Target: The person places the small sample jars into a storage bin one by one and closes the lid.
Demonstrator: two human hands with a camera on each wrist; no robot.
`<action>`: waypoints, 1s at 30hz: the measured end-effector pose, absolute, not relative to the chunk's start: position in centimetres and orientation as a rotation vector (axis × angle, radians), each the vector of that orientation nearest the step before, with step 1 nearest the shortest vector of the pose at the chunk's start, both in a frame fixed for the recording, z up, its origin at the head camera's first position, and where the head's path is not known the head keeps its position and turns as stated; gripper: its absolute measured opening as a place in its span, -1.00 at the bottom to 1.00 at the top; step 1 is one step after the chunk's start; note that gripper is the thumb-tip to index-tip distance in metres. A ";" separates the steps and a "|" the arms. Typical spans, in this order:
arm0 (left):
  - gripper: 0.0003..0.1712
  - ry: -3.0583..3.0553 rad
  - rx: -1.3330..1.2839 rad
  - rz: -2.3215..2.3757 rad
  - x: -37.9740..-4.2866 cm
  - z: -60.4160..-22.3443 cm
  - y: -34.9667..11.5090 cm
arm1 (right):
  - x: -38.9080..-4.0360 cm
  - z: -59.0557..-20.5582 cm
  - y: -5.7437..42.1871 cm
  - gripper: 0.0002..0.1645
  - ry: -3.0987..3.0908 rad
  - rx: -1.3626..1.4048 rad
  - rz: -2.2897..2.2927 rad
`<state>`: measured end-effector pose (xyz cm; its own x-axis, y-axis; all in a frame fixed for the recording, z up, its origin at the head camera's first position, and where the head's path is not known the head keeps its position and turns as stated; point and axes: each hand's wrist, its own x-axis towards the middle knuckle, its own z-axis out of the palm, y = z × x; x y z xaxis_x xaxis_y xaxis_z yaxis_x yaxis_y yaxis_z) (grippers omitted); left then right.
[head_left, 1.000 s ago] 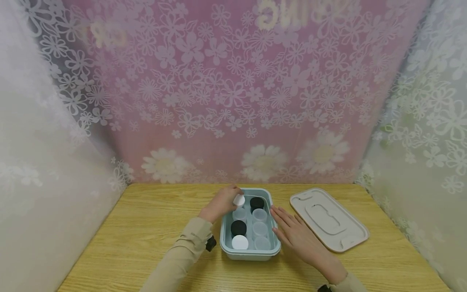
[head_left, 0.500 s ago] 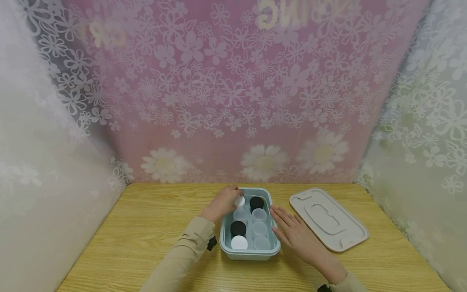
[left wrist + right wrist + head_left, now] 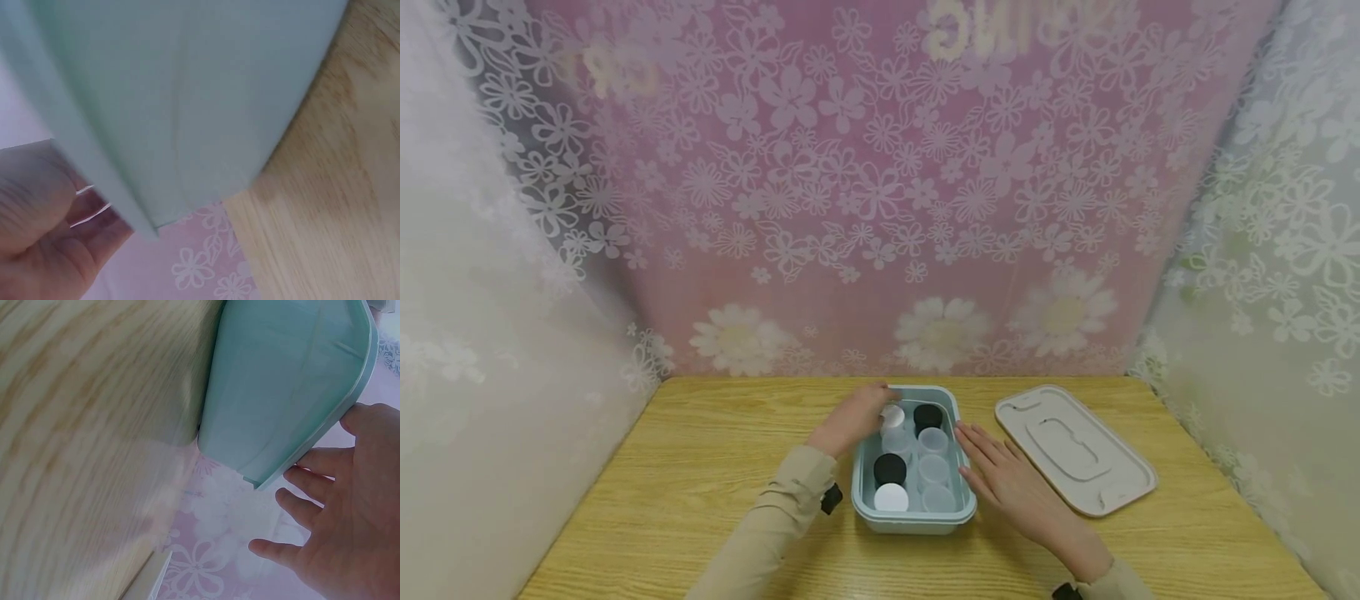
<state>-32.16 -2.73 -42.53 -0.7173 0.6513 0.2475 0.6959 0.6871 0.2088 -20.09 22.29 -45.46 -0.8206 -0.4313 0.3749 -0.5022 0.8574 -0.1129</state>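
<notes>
A light blue rectangular box (image 3: 917,522) stands uncovered on the table, holding two rows of small round containers. Over its far left rim reaches my left hand (image 3: 852,421), with the fingertips beside a white-topped round container (image 3: 892,417); they look loosened from it. In the left wrist view the box wall hides what those fingertips touch. My right hand (image 3: 1009,485) rests its outstretched fingers against the right rim. Inside are also a second white-topped container (image 3: 891,498), black-topped ones at the near left (image 3: 890,470) and far right (image 3: 928,418), and several translucent ones (image 3: 933,471).
A pale rectangular lid (image 3: 1077,451) lies at an angle on the wooden table (image 3: 730,450), right of the box. Flower-patterned curtains (image 3: 880,208) hang behind the table and along both sides.
The left hand's fingers have eased away from the far left white-topped container, which shows more fully and sits slightly nearer. The right hand has stayed against the rim.
</notes>
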 end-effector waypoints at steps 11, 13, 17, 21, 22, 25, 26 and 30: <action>-0.66 -2.749 -0.854 -0.907 -30.9 -41.2 -3.8 | -20.1 -45.2 22.2 -0.29 -2.704 0.720 0.333; -0.69 -2.719 -0.814 -0.987 -30.5 -41.1 -4.0 | -20.2 -45.1 22.2 -0.30 -2.709 0.733 0.360; -0.73 -2.627 -0.781 -1.156 -29.6 -41.1 -3.8 | -20.3 -45.0 22.4 -0.32 -2.732 0.760 0.475; -0.74 -2.584 -0.741 -1.291 -28.4 -41.1 -2.9 | -20.4 -44.4 22.9 -0.35 -2.746 0.749 0.636; -0.74 -2.580 -0.728 -1.316 -28.1 -41.1 -2.6 | -20.5 -44.2 23.2 -0.35 -2.742 0.747 0.669; -0.73 -2.567 -0.735 -1.389 -27.1 -41.1 -1.7 | -20.5 -43.6 24.0 -0.38 -2.721 0.722 0.706; -0.72 -2.566 -0.742 -1.421 -26.8 -41.0 -1.3 | -20.5 -43.3 24.4 -0.40 -2.713 0.713 0.717; -0.69 -2.555 -0.798 -1.560 -25.4 -40.7 0.0 | -20.4 -42.6 25.9 -0.50 -2.680 0.641 0.745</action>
<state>-25.42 0.03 -40.65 -0.8663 0.4029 0.2952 0.4467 0.3607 0.8188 -20.40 25.87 -42.58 -0.8605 -0.3390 0.3804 -0.4867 0.7679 -0.4166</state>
